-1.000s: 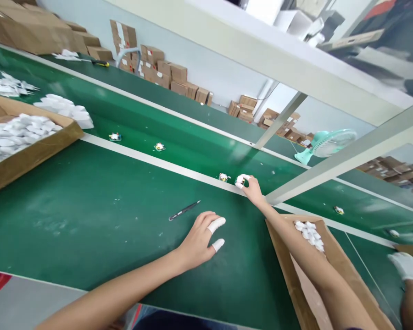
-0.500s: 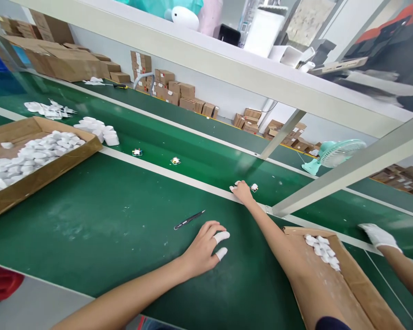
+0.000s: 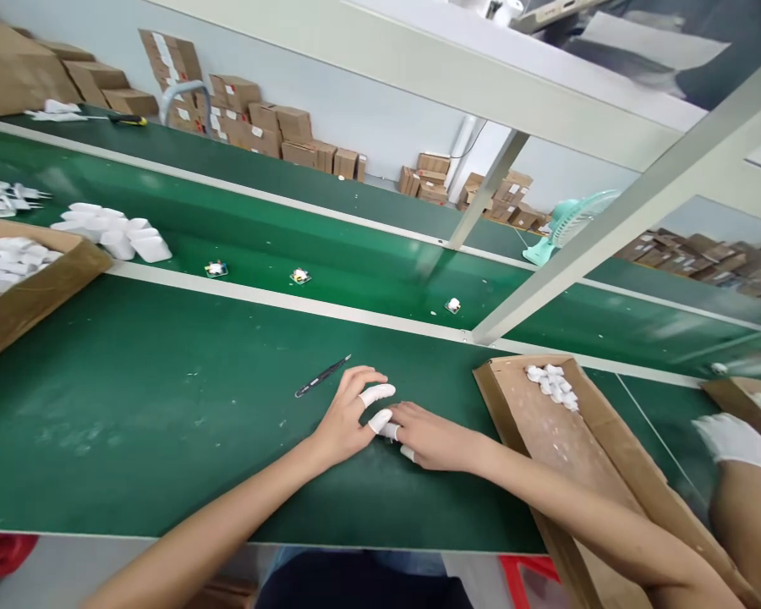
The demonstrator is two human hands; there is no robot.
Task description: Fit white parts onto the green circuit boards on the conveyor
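My left hand (image 3: 346,419) rests on the green table (image 3: 152,406), with white finger cots on its forefinger and thumb, which are held apart. My right hand (image 3: 435,440) lies beside it, fingers curled and pinched against the left thumb tip. Whatever sits between those fingertips is too small and too hidden to name. Black tweezers (image 3: 322,376) lie just beyond the left hand. On the conveyor belt (image 3: 368,271) behind, three small parts lie apart from one another: one (image 3: 453,305) nearest the hands, two more (image 3: 300,276) (image 3: 216,269) to the left.
An open cardboard box (image 3: 513,423) with a few white pieces (image 3: 551,382) stands at my right. Another box (image 3: 38,292) of white pieces is at the left, with a white pile (image 3: 114,233) behind it. A co-worker's gloved hand (image 3: 736,440) is at far right. A slanted metal post (image 3: 583,228) crosses overhead.
My right hand has drawn back from the belt's edge to the table and met my left hand. The left hand has barely moved. The small part on the belt has travelled on.
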